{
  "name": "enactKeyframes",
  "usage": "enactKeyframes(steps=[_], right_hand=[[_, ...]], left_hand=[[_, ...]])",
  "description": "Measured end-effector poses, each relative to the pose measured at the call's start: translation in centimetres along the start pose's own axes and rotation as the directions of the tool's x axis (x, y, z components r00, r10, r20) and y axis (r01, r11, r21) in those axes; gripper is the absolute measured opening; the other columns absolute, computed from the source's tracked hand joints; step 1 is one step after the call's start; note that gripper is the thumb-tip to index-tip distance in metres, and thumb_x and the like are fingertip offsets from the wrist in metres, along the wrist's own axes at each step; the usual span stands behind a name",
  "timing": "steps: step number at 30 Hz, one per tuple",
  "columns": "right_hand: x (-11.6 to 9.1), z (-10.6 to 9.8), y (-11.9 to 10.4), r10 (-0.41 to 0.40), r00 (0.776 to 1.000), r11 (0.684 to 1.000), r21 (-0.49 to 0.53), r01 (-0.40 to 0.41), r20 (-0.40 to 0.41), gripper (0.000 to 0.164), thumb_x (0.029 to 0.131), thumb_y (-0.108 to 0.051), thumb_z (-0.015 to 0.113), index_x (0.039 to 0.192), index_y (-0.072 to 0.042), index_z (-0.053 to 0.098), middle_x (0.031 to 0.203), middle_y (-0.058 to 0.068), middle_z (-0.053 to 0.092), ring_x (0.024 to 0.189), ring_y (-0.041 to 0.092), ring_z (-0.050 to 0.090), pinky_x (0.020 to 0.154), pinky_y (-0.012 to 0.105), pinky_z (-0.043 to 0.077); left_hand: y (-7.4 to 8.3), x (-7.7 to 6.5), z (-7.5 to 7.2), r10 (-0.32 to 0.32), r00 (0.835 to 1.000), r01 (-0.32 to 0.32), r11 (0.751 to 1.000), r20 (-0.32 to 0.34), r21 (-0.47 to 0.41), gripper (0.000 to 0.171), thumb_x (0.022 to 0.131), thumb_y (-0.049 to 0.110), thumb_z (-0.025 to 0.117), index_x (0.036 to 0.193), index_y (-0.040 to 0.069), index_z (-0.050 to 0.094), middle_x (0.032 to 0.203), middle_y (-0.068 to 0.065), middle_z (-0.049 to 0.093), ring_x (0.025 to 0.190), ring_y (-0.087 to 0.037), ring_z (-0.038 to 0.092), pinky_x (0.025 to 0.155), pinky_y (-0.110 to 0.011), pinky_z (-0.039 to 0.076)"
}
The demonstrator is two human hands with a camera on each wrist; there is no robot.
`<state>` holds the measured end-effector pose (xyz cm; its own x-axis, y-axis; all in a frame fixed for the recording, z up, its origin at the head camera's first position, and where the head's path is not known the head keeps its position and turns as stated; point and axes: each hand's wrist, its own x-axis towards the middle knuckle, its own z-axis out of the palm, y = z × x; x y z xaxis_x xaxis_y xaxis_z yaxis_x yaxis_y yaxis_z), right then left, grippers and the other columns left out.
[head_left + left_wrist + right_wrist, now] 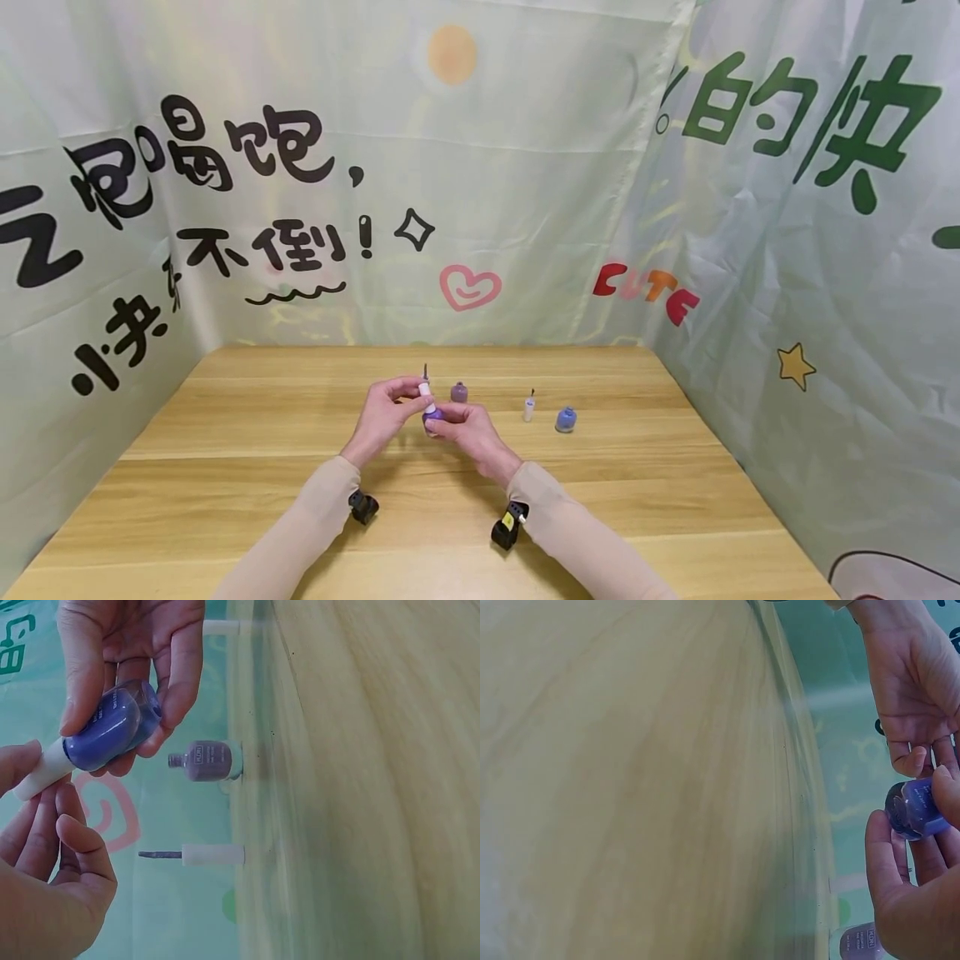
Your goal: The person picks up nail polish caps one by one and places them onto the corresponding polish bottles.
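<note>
Out over the table, both hands are on one blue-purple nail polish bottle with a white cap. My left hand pinches the white cap between thumb and fingers. My right hand grips the bottle's glass body, which tilts with its cap up toward the left hand. Cap and bottle meet at the neck; whether the cap is fully screwed down cannot be told. Just behind the hands stands an uncapped mauve polish bottle. Beside it, a white brush cap stands on end, dark brush upward.
To the right on the wooden table stand another white brush cap, bristles up, and an uncapped blue polish bottle. Printed fabric walls border the table at the back and sides.
</note>
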<state>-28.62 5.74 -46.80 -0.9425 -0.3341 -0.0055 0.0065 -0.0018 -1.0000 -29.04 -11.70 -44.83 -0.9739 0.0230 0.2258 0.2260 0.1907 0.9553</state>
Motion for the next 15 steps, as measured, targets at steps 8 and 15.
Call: enactKeyframes(steps=[8,15], right_hand=[[0.09,0.15,-0.11,0.002,1.000,1.000,0.012,-0.002,0.001,0.031,0.090,-0.008,0.070,0.119,0.000,0.068,0.111,0.013,0.072,0.092,0.013,0.069,0.086,0.032,0.056],[-0.03,0.22,0.04,0.015,1.000,1.000,0.020,-0.015,-0.008,0.031,0.090,-0.008,0.070,0.120,-0.001,0.068,0.112,0.014,0.072,0.094,0.015,0.070,0.087,0.032,0.056]], left_hand=[[0.01,0.03,-0.04,0.035,0.999,-0.035,0.999,-0.020,0.007,0.032,0.080,0.020,0.082,0.108,0.006,0.073,0.091,-0.006,0.074,0.083,-0.011,0.063,0.074,-0.026,0.049],[-0.15,-0.25,0.07,0.072,0.997,-0.071,0.997,-0.023,0.012,0.025,0.080,0.020,0.082,0.101,0.007,0.075,0.088,-0.006,0.072,0.080,-0.012,0.063,0.071,-0.025,0.049]])
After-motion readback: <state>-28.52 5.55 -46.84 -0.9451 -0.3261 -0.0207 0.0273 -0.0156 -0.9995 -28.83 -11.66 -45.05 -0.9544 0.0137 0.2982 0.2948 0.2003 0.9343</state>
